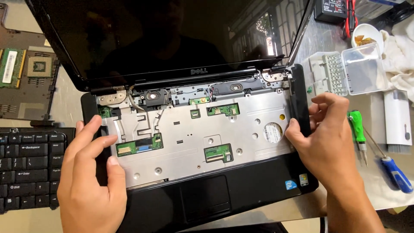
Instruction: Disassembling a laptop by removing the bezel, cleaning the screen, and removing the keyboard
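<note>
While both hands grip its sides, a black laptop (202,190) sits open in the middle of the view, its keyboard already lifted out. The left hand (92,172) is curled loosely around the left edge of the base, thumb pressed on the bare silver metal plate (241,129), fingers spread along the black rim. The right hand (325,138) clasps the right edge, fingertips hooked over the black side strip and thumb on the inner lip; neither hand holds a tool.

Between the hands, the exposed plate shows small green circuit boards (139,146), ribbon connectors and screw holes. Above the fingers, near the hinges, lie loose wires and a speaker. The dark screen (172,39) stands tilted back beyond the hands.

Just left of the left hand lies the removed keyboard (30,168), and further up on that side another bare circuit board (28,73). Right of the right hand rest a green-handled screwdriver (358,129) and a blue-handled one (394,172), a clear plastic bit case (349,71), a white cloth and a small white bowl.

Judging by this, the teardown looks partly done: keyboard out, while the black palm rest frame, touchpad and screen remain attached to the base.
</note>
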